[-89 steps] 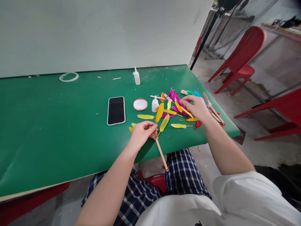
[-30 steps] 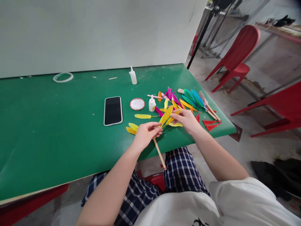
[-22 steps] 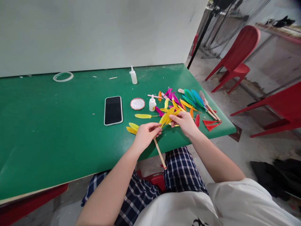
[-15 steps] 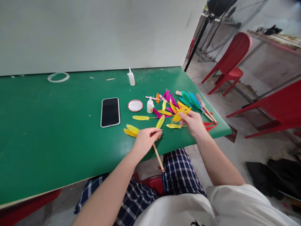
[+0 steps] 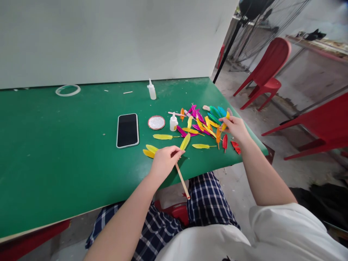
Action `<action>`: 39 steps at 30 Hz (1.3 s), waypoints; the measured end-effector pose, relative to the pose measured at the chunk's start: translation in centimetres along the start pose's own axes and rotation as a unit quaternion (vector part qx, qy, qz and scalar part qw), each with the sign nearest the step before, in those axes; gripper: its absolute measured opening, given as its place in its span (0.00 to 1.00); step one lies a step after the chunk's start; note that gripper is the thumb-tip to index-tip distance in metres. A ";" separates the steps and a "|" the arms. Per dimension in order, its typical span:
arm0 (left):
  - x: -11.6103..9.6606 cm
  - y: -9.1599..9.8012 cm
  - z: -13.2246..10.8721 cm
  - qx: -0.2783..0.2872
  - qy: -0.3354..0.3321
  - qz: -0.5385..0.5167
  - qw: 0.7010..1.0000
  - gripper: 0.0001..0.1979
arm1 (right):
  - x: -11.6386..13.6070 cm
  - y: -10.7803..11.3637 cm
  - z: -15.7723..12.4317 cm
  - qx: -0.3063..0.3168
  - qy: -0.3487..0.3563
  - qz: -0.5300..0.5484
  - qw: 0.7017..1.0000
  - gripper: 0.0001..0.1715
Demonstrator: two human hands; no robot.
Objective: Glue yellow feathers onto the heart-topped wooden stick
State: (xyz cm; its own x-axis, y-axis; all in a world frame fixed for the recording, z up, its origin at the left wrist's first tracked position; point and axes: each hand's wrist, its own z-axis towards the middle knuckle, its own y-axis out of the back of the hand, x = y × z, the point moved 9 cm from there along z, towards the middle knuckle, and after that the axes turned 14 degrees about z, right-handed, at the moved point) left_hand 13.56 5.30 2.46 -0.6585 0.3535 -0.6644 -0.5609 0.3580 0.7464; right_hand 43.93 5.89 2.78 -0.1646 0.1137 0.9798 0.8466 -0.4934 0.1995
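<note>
A thin wooden stick (image 5: 182,180) juts over the table's front edge, its upper part covered by my left hand (image 5: 165,162). The fingers of that hand are pinched together on the stick. Yellow feathers (image 5: 148,153) show at its left side, and a yellow-green feather (image 5: 185,141) points up beyond the fingertips. My right hand (image 5: 237,129) is closed on a yellow feather (image 5: 225,121), held over the right end of the table. Near it lie an orange feather (image 5: 218,137), a red feather (image 5: 224,143) and blue-green feathers (image 5: 214,112).
On the green table (image 5: 67,156) are a phone (image 5: 127,130), a round white lid-like disc (image 5: 156,122), a small white bottle (image 5: 173,122), another bottle (image 5: 152,91) and a clear ring (image 5: 67,90). Magenta feathers (image 5: 199,116) lie mid-right. A red chair (image 5: 269,69) stands beyond.
My right hand has moved right and slightly up, carrying yellow feather from the pile. The orange and red feathers below it now show. My left hand has barely moved.
</note>
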 end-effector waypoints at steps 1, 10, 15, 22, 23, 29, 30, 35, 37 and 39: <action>0.1 0.0 0.0 -0.002 0.001 0.001 1.000 0.13 | 0.2 -0.2 -0.3 0.014 0.006 -0.041 0.999 0.15; 0.5 0.5 0.1 -0.028 -0.002 0.020 0.999 0.12 | 0.3 -3.8 -2.4 0.087 0.065 -0.413 0.904 0.15; 0.6 0.6 0.0 -0.031 0.004 0.012 0.999 0.12 | 0.5 -2.8 -1.6 0.059 0.039 -0.328 0.942 0.17; 0.8 1.6 0.0 -0.037 -0.001 0.014 0.999 0.13 | 1.2 -1.2 -0.5 0.022 0.049 -0.231 0.972 0.19; 0.9 2.0 0.0 -0.046 -0.003 0.021 0.999 0.12 | 1.4 -1.0 -0.6 0.010 0.055 -0.221 0.974 0.20; 0.4 3.2 -1.2 -0.048 -0.034 0.108 0.992 0.13 | 2.8 -1.6 -2.5 -0.023 0.077 0.013 0.997 0.22; 0.1 2.8 -1.5 -0.029 -0.049 0.135 0.989 0.14 | 3.3 -2.5 -2.9 -0.002 0.081 0.031 0.996 0.22; -1.5 0.1 -3.0 0.084 -0.158 0.223 0.958 0.13 | 3.9 -8.6 -4.6 0.136 0.015 0.122 0.983 0.26; -1.6 -0.4 -3.3 0.109 -0.178 0.229 0.951 0.13 | 3.7 -11.7 -5.4 0.218 -0.014 0.141 0.966 0.25; -1.4 -0.6 -3.3 0.125 -0.179 0.238 0.946 0.13 | 3.3 -14.3 -6.0 0.280 -0.031 0.131 0.950 0.23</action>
State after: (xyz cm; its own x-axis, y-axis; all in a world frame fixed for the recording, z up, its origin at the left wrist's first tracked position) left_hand 13.14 1.69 3.14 -0.5688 0.7804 -0.2596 -0.0782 0.2629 0.9617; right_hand 28.25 8.13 3.28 0.1038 0.1097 0.9885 0.9940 0.0235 -0.1070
